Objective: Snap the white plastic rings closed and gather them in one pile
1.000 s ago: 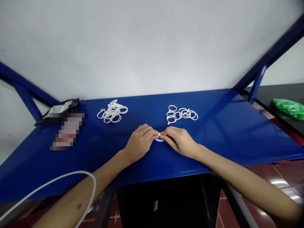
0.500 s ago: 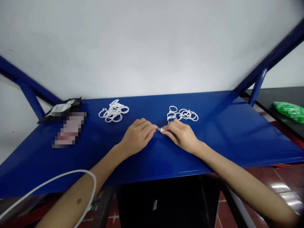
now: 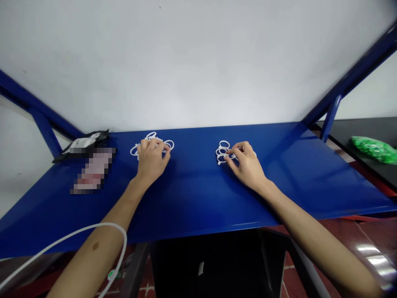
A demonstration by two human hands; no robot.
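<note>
My left hand is over the left pile of thin white loops, with its fingers spread and the thumb apart. It covers much of that pile, and parts of loops show around the fingers. On the right, my right hand is at a second group of white loops. Its thumb and index finger come close together around a white loop near the group's left side. The palm hides the loops behind it. A small knob shows at the near end of this group.
Both piles lie on a blue tabletop against a pale wall. A black package with a white label and a blurred-out pinkish item lie at left. A white cable crosses my left forearm. A green bag sits far right.
My hands have come apart from the middle, where they met at a small whitish piece. The left moved left and away onto its pile; the right moved slightly right onto the other loops.
</note>
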